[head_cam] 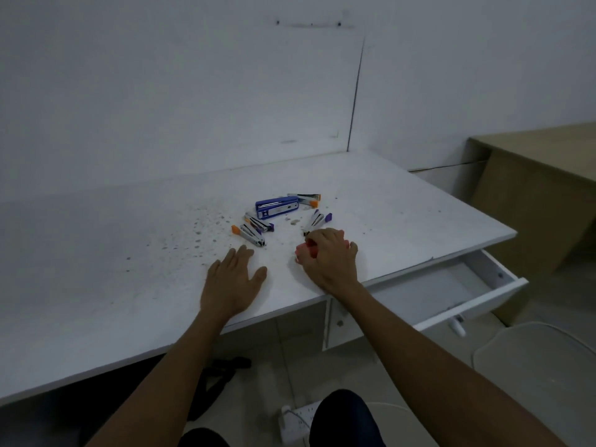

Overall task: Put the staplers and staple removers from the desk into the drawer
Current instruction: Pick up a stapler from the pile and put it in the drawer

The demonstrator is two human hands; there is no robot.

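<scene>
On the white desk (135, 240) lies a blue stapler (277, 206), with an orange-tipped staple remover (308, 199) just behind it. Two more removers lie to its left, one purple-tipped (259, 223) and one orange-tipped (249, 233). Another purple-tipped remover (317, 221) lies just beyond my right hand. My right hand (327, 258) is closed around a red stapler (310, 248), mostly hidden by my fingers, resting on the desk. My left hand (233, 277) lies flat and open on the desk, near the orange-tipped remover. The white drawer (451, 285) stands pulled out at the right and looks empty.
A wall stands close behind the desk. A wooden desk (541, 175) stands at the far right, with a pale chair (541, 366) in front of it. A power strip (296, 417) and a dark bag (219, 372) lie on the floor beneath.
</scene>
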